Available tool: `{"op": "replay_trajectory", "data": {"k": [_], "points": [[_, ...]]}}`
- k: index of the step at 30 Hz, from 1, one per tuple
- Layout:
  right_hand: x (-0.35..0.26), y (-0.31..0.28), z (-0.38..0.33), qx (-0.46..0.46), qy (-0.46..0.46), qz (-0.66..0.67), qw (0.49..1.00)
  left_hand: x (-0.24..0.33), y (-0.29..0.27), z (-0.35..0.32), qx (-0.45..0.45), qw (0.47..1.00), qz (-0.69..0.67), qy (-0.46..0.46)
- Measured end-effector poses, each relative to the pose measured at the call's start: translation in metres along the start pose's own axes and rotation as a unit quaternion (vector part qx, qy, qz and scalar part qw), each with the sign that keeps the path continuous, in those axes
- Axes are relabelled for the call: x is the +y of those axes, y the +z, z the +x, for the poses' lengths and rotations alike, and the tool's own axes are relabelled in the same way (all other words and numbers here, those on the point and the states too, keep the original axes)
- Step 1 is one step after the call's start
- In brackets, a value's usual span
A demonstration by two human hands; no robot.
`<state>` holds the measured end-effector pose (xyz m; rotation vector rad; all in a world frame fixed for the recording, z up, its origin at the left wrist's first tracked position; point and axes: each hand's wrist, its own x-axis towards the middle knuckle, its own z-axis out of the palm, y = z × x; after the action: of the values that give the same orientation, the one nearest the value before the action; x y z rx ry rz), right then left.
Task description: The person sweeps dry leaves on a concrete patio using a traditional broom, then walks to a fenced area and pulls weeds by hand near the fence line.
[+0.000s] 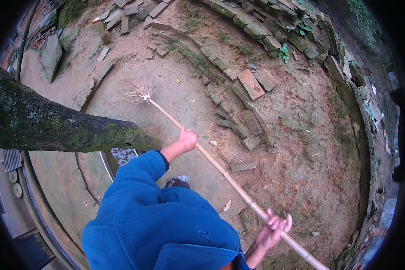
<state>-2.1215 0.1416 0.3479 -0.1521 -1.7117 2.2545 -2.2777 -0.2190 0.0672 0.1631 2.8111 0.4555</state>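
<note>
A long bamboo-handled broom (225, 174) slants across the view, from the lower right up to its twiggy head (137, 92) on the bare ground. My left hand (187, 140), at the end of a blue sleeve, is closed round the pole about a third of the way down from the head. Farther along the pole, at the lower right, my right hand (273, 228) grips it with the fingers partly curled. The bristles spread over the dirt just beyond a mossy tree trunk (76, 128). Below my left arm, one shoe (183, 178) shows.
The thick trunk juts in from the left, close to my left arm. Curved rows of bricks (250, 84) and stone slabs (256, 30) edge the dirt ahead and right. A water-holding basin (123, 155) sits beside the trunk. Several dry leaves (227, 205) lie scattered.
</note>
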Motion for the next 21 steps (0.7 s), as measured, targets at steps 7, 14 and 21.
{"op": "replay_trajectory", "data": {"k": [7,14,21], "points": [[-0.209,-0.064,-0.031,-0.05,-0.378,0.183,0.906,0.19,-0.11,-0.076,-0.016,0.88,-0.187,0.437],[0.005,-0.062,-0.008,-0.131,-0.026,0.036,0.99,0.09,-0.065,0.001,0.092,0.971,-0.074,0.209],[0.04,-0.055,-0.107,-0.012,-0.058,-0.044,0.997,0.068,0.064,0.015,0.069,0.99,0.002,0.125]]}}
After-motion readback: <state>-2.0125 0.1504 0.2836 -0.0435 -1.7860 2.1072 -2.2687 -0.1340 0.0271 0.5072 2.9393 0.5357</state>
